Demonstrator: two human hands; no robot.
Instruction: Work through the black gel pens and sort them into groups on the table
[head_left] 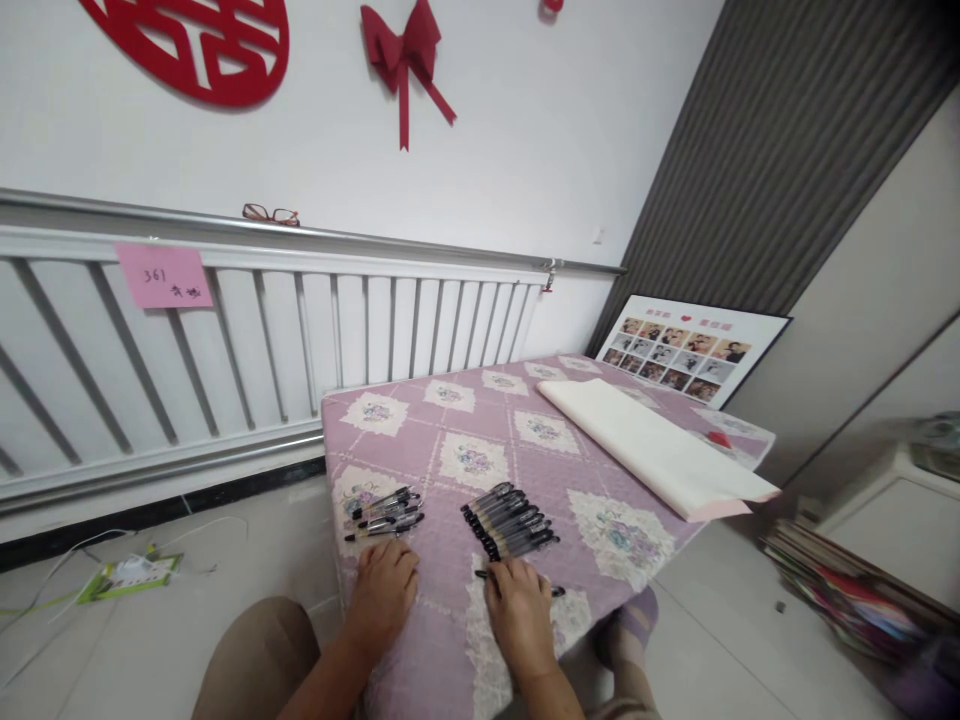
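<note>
My right hand (520,612) is closed over a black pen (557,591) that lies crosswise under its fingers near the table's front edge. Just beyond it, several clear-barrelled pens with black ends (514,522) lie side by side in a slanted row. My left hand (386,585) rests on the cloth with its fingers slightly bent and nothing visible in it. Close to its fingertips lies a smaller, looser group of pens (386,513). The undersides of both hands are hidden.
A purple floral tablecloth (439,530) covers the table. Folded cream sheeting (645,440) lies at the right, with a photo board (675,350) behind. A white radiator (390,320) runs along the wall. A power strip (131,575) with cables sits on the floor left.
</note>
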